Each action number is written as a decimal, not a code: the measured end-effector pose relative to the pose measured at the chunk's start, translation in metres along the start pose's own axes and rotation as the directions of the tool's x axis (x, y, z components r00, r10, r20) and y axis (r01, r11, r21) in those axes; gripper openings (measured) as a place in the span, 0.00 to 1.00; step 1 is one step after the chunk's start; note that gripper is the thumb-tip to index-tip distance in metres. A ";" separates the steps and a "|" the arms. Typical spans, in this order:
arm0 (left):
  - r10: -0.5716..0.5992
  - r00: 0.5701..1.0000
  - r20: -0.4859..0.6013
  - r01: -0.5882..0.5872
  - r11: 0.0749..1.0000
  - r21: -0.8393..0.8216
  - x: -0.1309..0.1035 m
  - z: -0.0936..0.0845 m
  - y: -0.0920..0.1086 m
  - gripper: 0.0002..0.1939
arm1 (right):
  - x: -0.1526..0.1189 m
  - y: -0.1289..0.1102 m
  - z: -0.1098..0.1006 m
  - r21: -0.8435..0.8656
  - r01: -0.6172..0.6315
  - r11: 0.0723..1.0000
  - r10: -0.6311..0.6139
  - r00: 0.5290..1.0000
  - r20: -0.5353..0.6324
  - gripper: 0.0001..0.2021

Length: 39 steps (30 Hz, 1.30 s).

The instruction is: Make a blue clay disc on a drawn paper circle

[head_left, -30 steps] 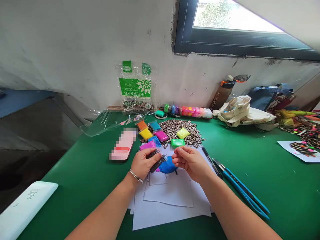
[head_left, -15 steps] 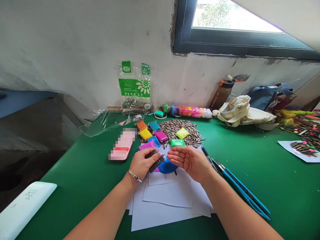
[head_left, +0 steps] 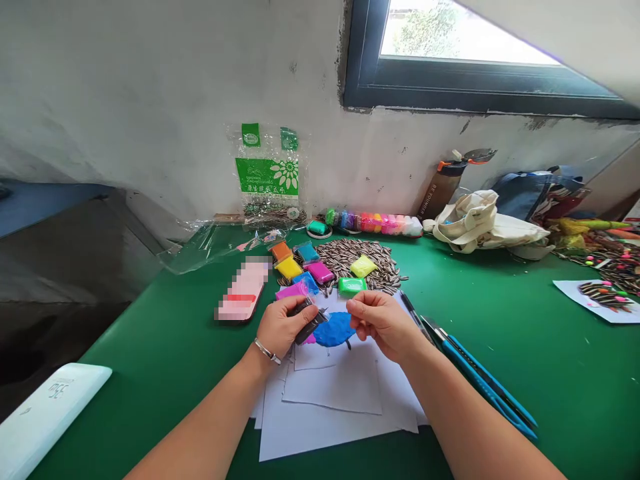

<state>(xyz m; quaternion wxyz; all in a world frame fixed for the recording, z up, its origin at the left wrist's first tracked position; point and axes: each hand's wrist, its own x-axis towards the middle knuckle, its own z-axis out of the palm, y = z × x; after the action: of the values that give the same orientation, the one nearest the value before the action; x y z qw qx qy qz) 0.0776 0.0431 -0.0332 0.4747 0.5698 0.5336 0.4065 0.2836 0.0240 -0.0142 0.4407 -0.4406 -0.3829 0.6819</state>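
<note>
My left hand (head_left: 285, 325) is closed around a small packet of black modelling clay (head_left: 309, 322), whose clear wrapper sticks out toward the right. Just across from it, my right hand (head_left: 377, 320) is pinched, thumb against the fingertips; whatever lies between them is too small or hidden to make out. Under both hands is a flat blue clay shape (head_left: 334, 329) on white paper (head_left: 333, 387), with a bit of pink at its left and a small dark piece at its lower right. Part of the shape's right end is covered by my right hand.
Several coloured clay packets (head_left: 289, 269) and a heap of striped seeds (head_left: 345, 257) lie beyond the hands. A pen (head_left: 411, 309) and a blue-handled tool (head_left: 487, 373) are at right, a pink phone (head_left: 243, 293) at left. A white device (head_left: 60, 413) sits at the near left.
The fingers of my right hand have gone from stretched out to curled and pinched, uncovering more of the blue shape. My left hand still grips the black clay packet.
</note>
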 end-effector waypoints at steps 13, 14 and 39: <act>-0.002 1.000 -0.024 0.002 1.000 -0.005 0.000 0.001 0.001 0.19 | 0.005 0.003 0.002 -0.052 0.032 0.998 -0.035 0.997 -0.070 0.16; -0.001 1.000 -0.029 0.001 1.000 -0.006 0.000 0.001 0.001 0.20 | 0.006 0.004 0.002 -0.052 0.027 0.998 -0.031 0.997 -0.070 0.16; 0.011 0.999 -0.048 -0.012 1.000 -0.005 0.001 -0.001 -0.001 0.21 | -0.002 -0.001 0.012 -0.222 0.081 0.972 -0.092 0.995 -0.042 0.12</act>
<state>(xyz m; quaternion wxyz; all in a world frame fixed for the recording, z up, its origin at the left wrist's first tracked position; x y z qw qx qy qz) 0.0761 0.0441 -0.0344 0.4610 0.5617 0.5404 0.4242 0.2728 0.0208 -0.0086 0.4284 -0.4872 -0.4631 0.6039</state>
